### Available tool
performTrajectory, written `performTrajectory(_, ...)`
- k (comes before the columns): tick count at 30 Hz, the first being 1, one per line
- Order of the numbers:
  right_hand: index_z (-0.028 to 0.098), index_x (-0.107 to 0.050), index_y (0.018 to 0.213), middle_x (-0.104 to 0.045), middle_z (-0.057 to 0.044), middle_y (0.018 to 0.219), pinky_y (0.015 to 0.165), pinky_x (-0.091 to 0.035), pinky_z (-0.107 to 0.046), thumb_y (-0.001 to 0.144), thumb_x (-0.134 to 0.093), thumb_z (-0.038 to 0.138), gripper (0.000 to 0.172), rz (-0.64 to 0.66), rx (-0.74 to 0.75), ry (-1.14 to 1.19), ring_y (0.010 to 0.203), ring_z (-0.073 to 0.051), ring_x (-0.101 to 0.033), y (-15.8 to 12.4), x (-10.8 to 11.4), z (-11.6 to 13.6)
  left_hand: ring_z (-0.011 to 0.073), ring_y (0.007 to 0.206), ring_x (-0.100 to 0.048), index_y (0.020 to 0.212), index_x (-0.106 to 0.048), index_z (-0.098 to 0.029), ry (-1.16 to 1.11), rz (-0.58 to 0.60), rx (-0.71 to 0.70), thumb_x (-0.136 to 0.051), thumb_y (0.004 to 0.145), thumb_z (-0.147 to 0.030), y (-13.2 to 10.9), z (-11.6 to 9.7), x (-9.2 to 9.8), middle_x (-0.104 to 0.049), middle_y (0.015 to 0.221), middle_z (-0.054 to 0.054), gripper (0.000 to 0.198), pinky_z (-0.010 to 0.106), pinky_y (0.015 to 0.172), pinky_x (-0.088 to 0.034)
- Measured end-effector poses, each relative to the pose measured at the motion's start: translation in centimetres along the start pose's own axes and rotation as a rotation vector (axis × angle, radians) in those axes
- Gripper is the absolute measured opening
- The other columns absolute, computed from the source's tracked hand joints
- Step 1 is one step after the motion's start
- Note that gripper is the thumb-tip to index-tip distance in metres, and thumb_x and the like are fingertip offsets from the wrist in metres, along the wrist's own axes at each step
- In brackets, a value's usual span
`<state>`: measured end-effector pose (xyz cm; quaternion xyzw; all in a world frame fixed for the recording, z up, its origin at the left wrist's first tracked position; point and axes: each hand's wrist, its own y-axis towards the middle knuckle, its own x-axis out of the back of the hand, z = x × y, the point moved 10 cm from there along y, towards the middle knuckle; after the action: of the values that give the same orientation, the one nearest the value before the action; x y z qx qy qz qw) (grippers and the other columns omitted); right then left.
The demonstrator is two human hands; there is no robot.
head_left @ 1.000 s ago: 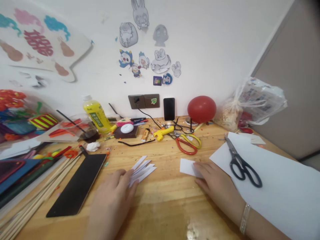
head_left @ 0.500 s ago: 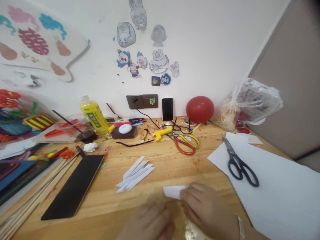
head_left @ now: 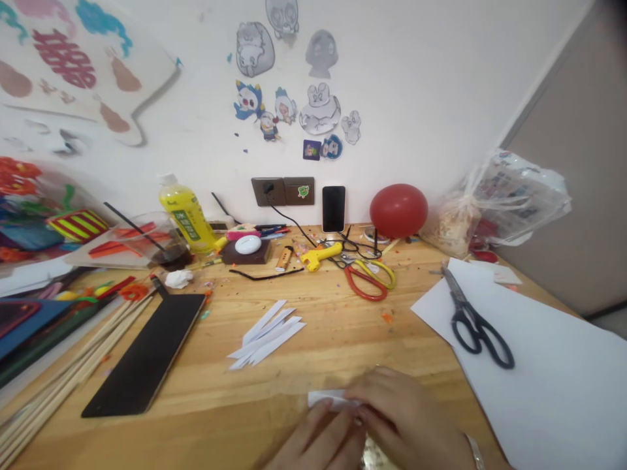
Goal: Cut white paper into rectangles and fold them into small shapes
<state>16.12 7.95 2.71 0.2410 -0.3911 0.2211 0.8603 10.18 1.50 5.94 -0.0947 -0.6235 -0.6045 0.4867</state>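
Observation:
At the table's front, a white paper strip lies under the fingers of both hands. My left hand has its bent fingertips on the strip's near edge. From the right, my right hand pinches the strip's right end, and its fingers hide that end. The two hands meet at the fingertips. Something shiny and pale shows between my hands at the bottom edge, too covered to name. Beyond my hands, several loose white paper strips lie in a small pile.
Black-handled scissors lie on white paper sheets at the right. To the left are a black board and wooden sticks. Behind stand a yellow drink bottle, a yellow glue gun, red-and-yellow scissors and a red balloon.
My left hand has come up and right onto the paper strip, which the right hand alone held before. The strip is now slightly lower and further left. The view has tilted down a little.

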Motion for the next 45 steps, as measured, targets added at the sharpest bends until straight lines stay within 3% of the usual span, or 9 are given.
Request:
performTrajectory(3, 0.021, -0.063, 0.097, -0.066, -0.005, 0.099, 0.078, -0.047, -0.027, 0.083, -0.047, 0.008, 0.025, -0.004, -0.002, 0.006, 0.09, -0.016, -0.057, 0.3, 0.3, -0.1, 0.0105, 0.09, -0.06, 0.084, -0.066, -0.019, 0.023, 0.003, -0.014, -0.04, 0.091, -0.012, -0.5, -0.4, -0.7, -0.068, 0.088, -0.007, 0.028, 0.03, 0.106, -0.028)
performTrajectory(6, 0.021, -0.064, 0.098, -0.066, -0.005, 0.098, 0.079, -0.047, -0.03, 0.083, -0.046, 0.008, 0.026, -0.014, 0.012, 0.014, 0.09, -0.017, -0.056, 0.5, 0.4, 0.0, 0.01, 0.087, -0.062, 0.087, -0.066, -0.016, 0.047, -0.014, 0.059, -0.041, 0.092, -0.017, -0.5, 0.1, -0.7, -0.069, 0.087, -0.006, 0.026, 0.03, 0.109, -0.024)
performTrajectory(9, 0.022, -0.063, 0.1, -0.067, -0.004, 0.098, 0.081, -0.046, -0.03, 0.083, -0.047, 0.007, 0.027, -0.009, -0.034, 0.037, 0.091, -0.017, -0.057, 0.6, 0.3, -0.7, 0.0107, 0.087, -0.064, 0.088, -0.065, -0.016, 0.089, 0.014, 0.078, -0.038, 0.093, -0.02, -0.2, 0.4, -0.5, -0.07, 0.089, -0.004, 0.028, 0.026, 0.103, -0.033)
performTrajectory(14, 0.021, -0.063, 0.095, -0.065, -0.004, 0.097, 0.081, -0.047, -0.03, 0.081, -0.048, 0.007, 0.025, -0.027, -0.092, 0.031, 0.09, -0.017, -0.057, 0.7, 0.2, -1.5, 0.0139, 0.094, -0.065, 0.094, -0.061, -0.022, 0.109, 0.153, -0.028, -0.039, 0.093, -0.017, -0.5, -0.1, -1.5, -0.07, 0.099, -0.003, 0.022, 0.025, 0.087, -0.045)
performTrajectory(17, 0.02, -0.063, 0.093, -0.064, -0.005, 0.095, 0.078, -0.048, -0.031, 0.083, -0.046, 0.008, 0.023, -0.041, -0.071, -0.01, 0.088, -0.017, -0.056, 0.7, 0.2, -1.2, 0.0148, 0.096, -0.063, 0.095, -0.06, -0.021, 0.104, 0.191, -0.028, -0.039, 0.092, -0.017, -1.3, -0.4, -2.3, -0.068, 0.103, -0.001, 0.021, 0.027, 0.09, -0.044)
performTrajectory(22, 0.021, -0.063, 0.093, -0.061, -0.006, 0.097, 0.076, -0.047, -0.034, 0.083, -0.047, 0.009, 0.022, -0.038, -0.019, -0.085, 0.088, -0.019, -0.054, 0.4, 0.3, -0.7, 0.0151, 0.093, -0.064, 0.091, -0.06, -0.021, 0.113, 0.113, 0.043, -0.042, 0.091, -0.018, -1.7, -0.5, -2.3, -0.069, 0.099, -0.002, 0.019, 0.029, 0.094, -0.039)
performTrajectory(28, 0.021, -0.063, 0.095, -0.061, -0.007, 0.095, 0.074, -0.047, -0.032, 0.082, -0.048, 0.009, 0.023, -0.032, 0.006, -0.114, 0.086, -0.019, -0.054, 0.4, 0.6, -0.6, 0.014, 0.094, -0.063, 0.091, -0.061, -0.02, 0.112, 0.133, 0.039, -0.039, 0.092, -0.017, -1.9, -0.7, -2.6, -0.068, 0.102, -0.002, 0.022, 0.029, 0.098, -0.036)
performTrajectory(36, 0.02, -0.063, 0.094, -0.06, -0.006, 0.097, 0.077, -0.048, -0.032, 0.082, -0.049, 0.011, 0.021, 0.003, -0.07, -0.046, 0.088, -0.019, -0.055, 0.5, 0.6, -1.1, 0.0141, 0.091, -0.064, 0.089, -0.061, -0.02, 0.138, 0.127, 0.033, -0.04, 0.092, -0.017, -1.8, -0.6, -2.4, -0.069, 0.101, -0.003, 0.021, 0.028, 0.094, -0.038)
performTrajectory(45, 0.02, -0.063, 0.092, -0.059, -0.006, 0.097, 0.078, -0.047, -0.032, 0.08, -0.049, 0.009, 0.02, 0.028, -0.127, -0.028, 0.089, -0.019, -0.055, 0.6, 0.3, -1.6, 0.0145, 0.094, -0.064, 0.093, -0.061, -0.019, 0.13, 0.174, 0.009, -0.038, 0.093, -0.015, -1.7, -0.6, -2.6, -0.068, 0.104, -0.001, 0.023, 0.034, 0.106, -0.026)
